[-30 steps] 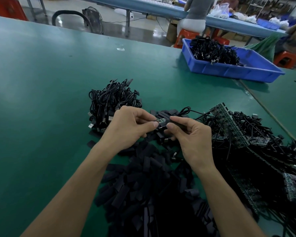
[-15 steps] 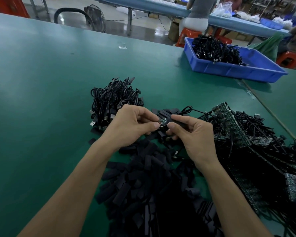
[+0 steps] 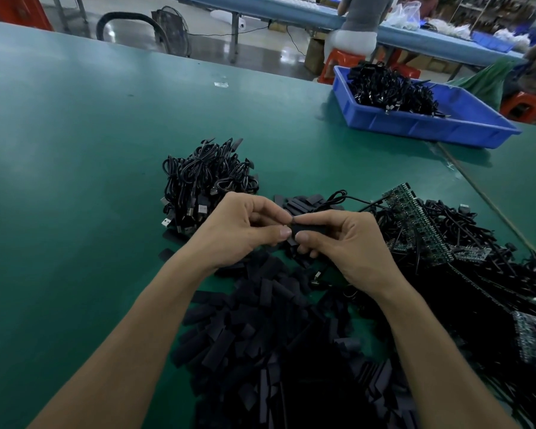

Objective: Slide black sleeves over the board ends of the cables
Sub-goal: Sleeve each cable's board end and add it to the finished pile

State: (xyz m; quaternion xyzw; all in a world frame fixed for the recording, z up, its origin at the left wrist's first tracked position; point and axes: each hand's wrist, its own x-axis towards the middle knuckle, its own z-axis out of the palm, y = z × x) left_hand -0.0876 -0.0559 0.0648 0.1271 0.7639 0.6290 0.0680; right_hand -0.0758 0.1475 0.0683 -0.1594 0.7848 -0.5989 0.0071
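Over the green table my two hands meet around one black sleeve point(image 3: 308, 228). My right hand point(image 3: 344, 246) grips the sleeve between thumb and fingers. My left hand point(image 3: 245, 230) pinches its left end with thumb and forefinger; the small board inside is hidden now. A thin black cable point(image 3: 342, 198) runs from the sleeve up and right. Below my hands lies a heap of loose black sleeves point(image 3: 270, 329). A pile of cables with green boards point(image 3: 421, 224) spreads to the right.
A bundle of black cables with plugs point(image 3: 205, 181) lies left of my hands. A blue tray point(image 3: 427, 125) holding black cables stands at the back right. Beyond the table edge a person sits on a red stool at another bench.
The small green board seen between my fingertips earlier is now covered by the black sleeve. My hands have closed together and the view has dipped slightly.
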